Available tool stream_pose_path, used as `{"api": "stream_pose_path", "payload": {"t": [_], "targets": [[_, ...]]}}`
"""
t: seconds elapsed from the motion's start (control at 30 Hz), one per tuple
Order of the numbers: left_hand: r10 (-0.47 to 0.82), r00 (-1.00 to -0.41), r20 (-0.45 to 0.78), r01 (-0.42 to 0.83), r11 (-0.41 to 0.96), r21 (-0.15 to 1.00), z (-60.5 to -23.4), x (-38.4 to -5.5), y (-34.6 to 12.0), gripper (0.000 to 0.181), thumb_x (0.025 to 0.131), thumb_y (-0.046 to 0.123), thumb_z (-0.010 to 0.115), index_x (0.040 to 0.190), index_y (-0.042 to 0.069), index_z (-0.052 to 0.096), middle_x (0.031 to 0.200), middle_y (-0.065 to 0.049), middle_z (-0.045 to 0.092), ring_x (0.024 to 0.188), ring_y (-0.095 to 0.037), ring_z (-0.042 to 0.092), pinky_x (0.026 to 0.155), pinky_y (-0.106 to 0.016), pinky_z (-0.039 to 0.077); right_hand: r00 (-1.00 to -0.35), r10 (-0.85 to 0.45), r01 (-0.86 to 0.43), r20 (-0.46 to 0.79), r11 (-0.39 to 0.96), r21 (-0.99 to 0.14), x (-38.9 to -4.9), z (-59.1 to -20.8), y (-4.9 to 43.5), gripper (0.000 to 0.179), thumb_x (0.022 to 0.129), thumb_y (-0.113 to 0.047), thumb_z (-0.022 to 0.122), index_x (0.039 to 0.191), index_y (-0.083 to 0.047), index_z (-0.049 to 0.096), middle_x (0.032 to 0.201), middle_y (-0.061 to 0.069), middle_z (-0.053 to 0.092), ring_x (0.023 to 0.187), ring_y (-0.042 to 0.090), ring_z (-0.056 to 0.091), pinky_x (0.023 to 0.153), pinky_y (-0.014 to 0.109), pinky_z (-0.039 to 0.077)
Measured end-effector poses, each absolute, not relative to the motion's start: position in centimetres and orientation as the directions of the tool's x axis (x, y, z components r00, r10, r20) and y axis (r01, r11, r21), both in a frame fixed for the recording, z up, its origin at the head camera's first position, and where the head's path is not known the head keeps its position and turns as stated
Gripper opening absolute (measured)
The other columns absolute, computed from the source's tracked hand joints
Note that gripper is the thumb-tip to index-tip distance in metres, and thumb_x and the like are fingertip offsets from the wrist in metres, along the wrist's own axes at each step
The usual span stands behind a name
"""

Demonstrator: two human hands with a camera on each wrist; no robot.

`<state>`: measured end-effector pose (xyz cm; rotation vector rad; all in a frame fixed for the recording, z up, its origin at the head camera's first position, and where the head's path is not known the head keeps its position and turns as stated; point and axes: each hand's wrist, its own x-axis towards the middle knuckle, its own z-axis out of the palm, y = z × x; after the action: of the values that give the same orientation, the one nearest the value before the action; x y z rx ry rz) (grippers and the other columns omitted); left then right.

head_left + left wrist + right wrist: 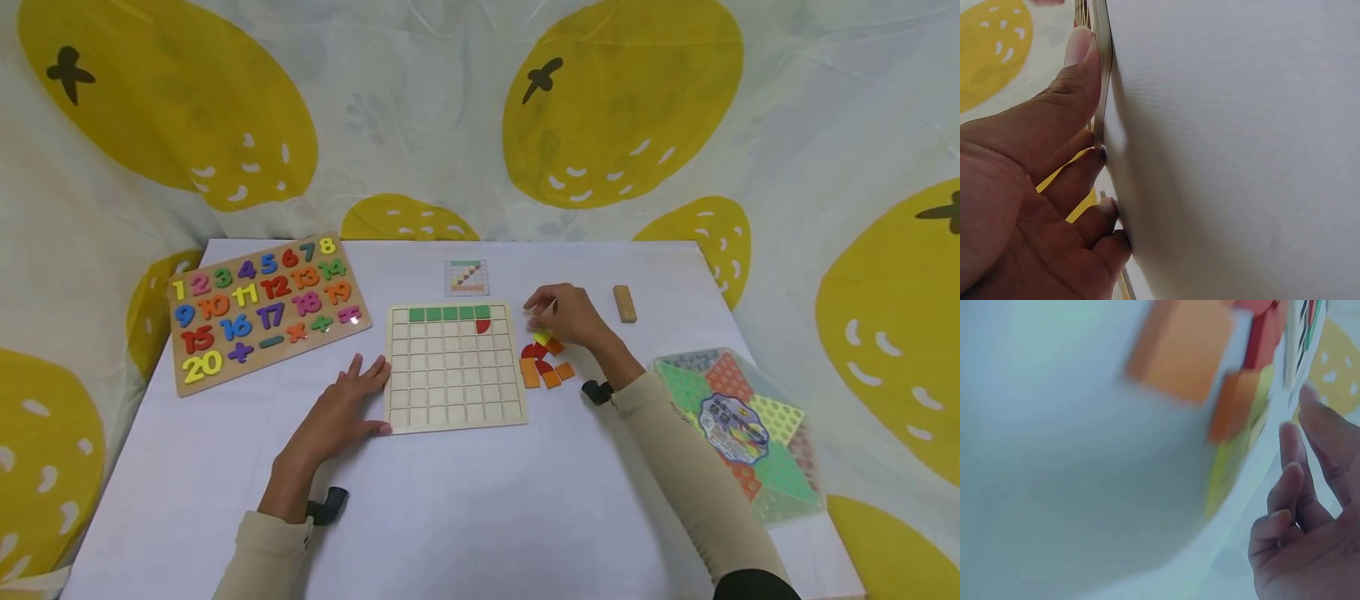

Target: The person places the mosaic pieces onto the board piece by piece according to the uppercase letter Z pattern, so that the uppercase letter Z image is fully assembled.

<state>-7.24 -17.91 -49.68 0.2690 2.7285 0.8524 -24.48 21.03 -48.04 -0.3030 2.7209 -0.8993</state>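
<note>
A wooden grid board (453,400) lies mid-table with a row of green squares (448,314) along its top and a red quarter-circle piece (483,326) below the row's right end. My left hand (339,417) rests against the board's left edge, fingers and thumb spread along it; the left wrist view shows the thumb (1080,69) at the edge. Just right of the board, my right hand (564,312) hovers over loose pieces, its fingers slightly bent and nothing visible between them. Beneath it lie a yellow piece (542,337), red pieces and an orange rectangle (530,373).
Behind the board lies a small pattern card (467,278). A wooden block (624,304) sits to the right, beyond my right hand. At left is a number puzzle board (258,357); a clear package of coloured shapes (738,429) lies by my right forearm.
</note>
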Motion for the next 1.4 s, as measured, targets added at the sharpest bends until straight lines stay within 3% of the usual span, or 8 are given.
{"api": "stream_pose_path", "payload": {"t": [0.17, 0.27, 0.5, 0.73, 1.07, 1.4], "targets": [[0.254, -0.946, -0.202, 0.094, 0.81, 0.579, -49.5, -7.3, -17.9, 0.104, 0.077, 0.024, 0.096, 0.164, 0.013, 0.039, 0.174, -0.006, 0.03, 0.165, -0.044, 0.011, 0.128, -0.07, 0.019, -0.94, -0.289, -0.137, -0.183, 0.808, -0.574, -24.3, -48.3, 22.7, 0.022, 0.093, -0.018, 0.083, 0.115, -0.014, 0.078, 0.108, 0.009, 0.072, 0.1, 0.028, 0.059, 0.09, 0.039, 0.052], [0.256, -0.945, -0.204, 0.095, 0.812, 0.576, -49.4, -7.3, -17.9, 0.104, 0.077, 0.025, 0.096, 0.164, 0.013, 0.039, 0.174, -0.006, 0.03, 0.165, -0.045, 0.011, 0.128, -0.07, 0.019, -0.942, -0.272, -0.122, -0.197, 0.823, -0.554, -24.3, -48.6, 23.0, 0.023, 0.095, -0.019, 0.082, 0.116, -0.013, 0.077, 0.109, 0.009, 0.071, 0.103, 0.028, 0.059, 0.093, 0.04, 0.052], [0.252, -0.945, -0.209, 0.089, 0.813, 0.576, -49.5, -7.3, -17.8, 0.105, 0.076, 0.024, 0.096, 0.164, 0.014, 0.038, 0.173, -0.006, 0.03, 0.165, -0.045, 0.011, 0.128, -0.069, 0.019, -0.945, -0.201, -0.038, -0.259, 0.852, -0.522, -24.4, -48.6, 22.2, 0.017, 0.095, -0.02, 0.082, 0.107, -0.013, 0.071, 0.103, 0.009, 0.067, 0.098, 0.028, 0.059, 0.083, 0.036, 0.054], [0.251, -0.945, -0.209, 0.09, 0.814, 0.574, -49.5, -7.4, -17.8, 0.105, 0.077, 0.023, 0.096, 0.164, 0.014, 0.039, 0.173, -0.006, 0.031, 0.165, -0.045, 0.011, 0.127, -0.071, 0.019, -0.951, -0.246, -0.096, -0.187, 0.81, -0.578, -24.3, -48.1, 20.8, 0.012, 0.095, -0.017, 0.081, 0.104, -0.017, 0.073, 0.095, 0.008, 0.066, 0.087, 0.027, 0.059, 0.068, 0.032, 0.052], [0.251, -0.945, -0.208, 0.086, 0.807, 0.584, -49.4, -7.4, -17.8, 0.105, 0.076, 0.023, 0.096, 0.163, 0.014, 0.039, 0.173, -0.005, 0.03, 0.166, -0.044, 0.011, 0.128, -0.069, 0.018, -0.942, -0.32, -0.181, -0.099, 0.734, -0.655, -24.2, -47.8, 17.3, 0.01, 0.095, -0.016, 0.082, 0.097, -0.017, 0.072, 0.09, 0.004, 0.068, 0.081, 0.025, 0.054, 0.07, 0.033, 0.045], [0.247, -0.946, -0.211, 0.078, 0.804, 0.59, -49.4, -7.4, -17.8, 0.105, 0.076, 0.023, 0.097, 0.164, 0.014, 0.039, 0.173, -0.004, 0.03, 0.166, -0.043, 0.01, 0.128, -0.069, 0.018, -0.923, -0.371, -0.205, -0.102, 0.698, -0.686, -23.8, -48.1, 13.1, 0.013, 0.092, -0.016, 0.085, 0.093, -0.014, 0.072, 0.085, 0.004, 0.07, 0.082, 0.023, 0.063, 0.075, 0.034, 0.049]]}}
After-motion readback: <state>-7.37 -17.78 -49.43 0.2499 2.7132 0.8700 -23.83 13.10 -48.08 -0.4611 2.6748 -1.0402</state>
